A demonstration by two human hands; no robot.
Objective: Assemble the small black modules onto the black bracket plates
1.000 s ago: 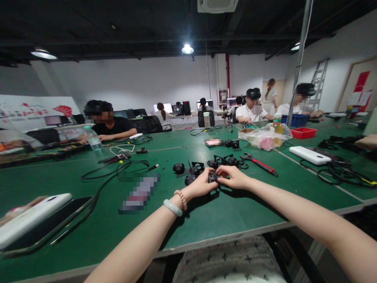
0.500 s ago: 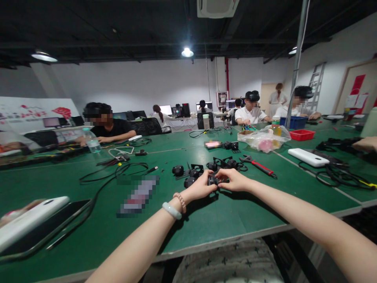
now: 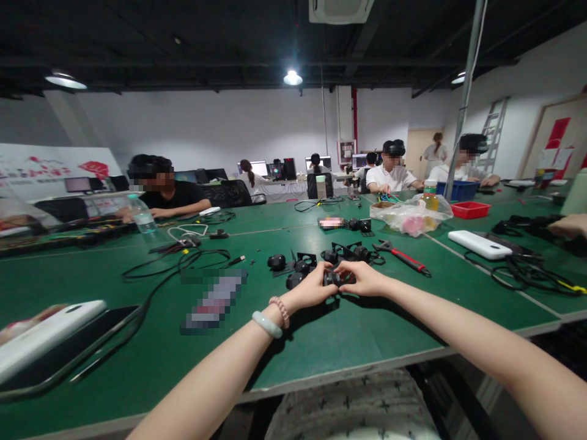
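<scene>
A small black part (image 3: 332, 278) is between my two hands, low over the green table (image 3: 367, 336). My left hand (image 3: 316, 286), with a bead bracelet and a pale bangle at the wrist, is closed on its left side. From the right, my right hand (image 3: 362, 278) pinches the same part with thumb and fingers. Just beyond my hands lie more black parts with brackets, one group to the left (image 3: 277, 263) and one behind (image 3: 346, 252). My fingers partly hide the held part.
A red-handled wrench (image 3: 408, 259) lies to the right, with a white device (image 3: 479, 244) farther on. Pixelated phone-like item (image 3: 215, 302), cables (image 3: 183, 263) and a bottle (image 3: 143, 215) are at left. Several people sit around; a metal pole (image 3: 463, 104) stands at back right.
The black part between my hands shows slightly more toward the right, and my right fingers have shifted a little around it. The view has moved slightly.
</scene>
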